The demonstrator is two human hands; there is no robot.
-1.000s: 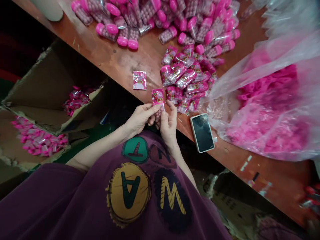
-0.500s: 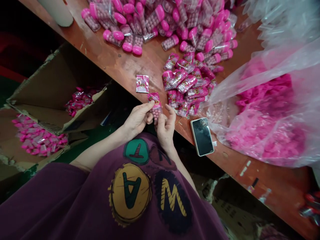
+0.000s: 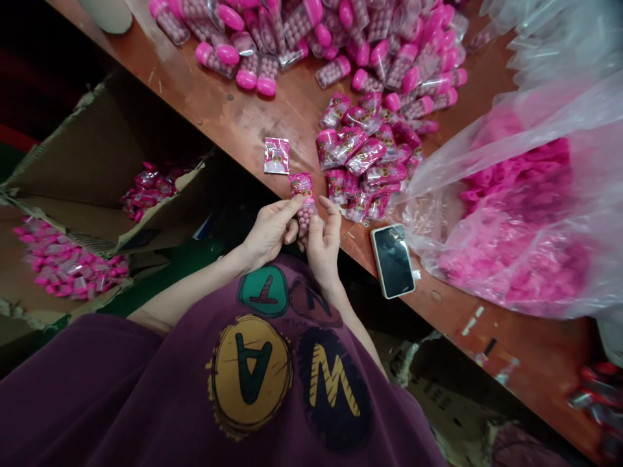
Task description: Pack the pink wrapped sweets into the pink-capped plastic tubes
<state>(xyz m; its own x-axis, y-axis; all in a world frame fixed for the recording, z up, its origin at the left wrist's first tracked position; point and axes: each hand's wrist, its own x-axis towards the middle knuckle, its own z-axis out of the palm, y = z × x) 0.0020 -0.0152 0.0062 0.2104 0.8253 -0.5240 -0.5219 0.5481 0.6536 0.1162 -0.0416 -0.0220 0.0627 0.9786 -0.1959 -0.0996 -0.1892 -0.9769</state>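
Between my two hands, at the table's near edge, is a small clear candy bottle (image 3: 305,215) filled with pink balls, with a printed pink wrapper (image 3: 302,184) over its upper part. My left hand (image 3: 272,228) pinches it from the left, thumb on the wrapper's lower edge. My right hand (image 3: 323,241) holds its lower right side between thumb and fingers, with the index finger raised. Just beyond lies a flat pink printed sleeve (image 3: 277,155). To its right is a pile of wrapped bottles (image 3: 366,154).
Unwrapped pink-capped bottles (image 3: 296,29) heap at the back of the table (image 3: 228,123). A phone (image 3: 393,261) lies near the front edge. A plastic bag of pink pieces (image 3: 520,253) fills the right side. Cardboard boxes (image 3: 63,201) with pink packs stand below left.
Both hands keep hold of the bottle, with only slight finger shifts. The whole view has shifted a little; the piles, phone and flat sleeve stay in place on the table.
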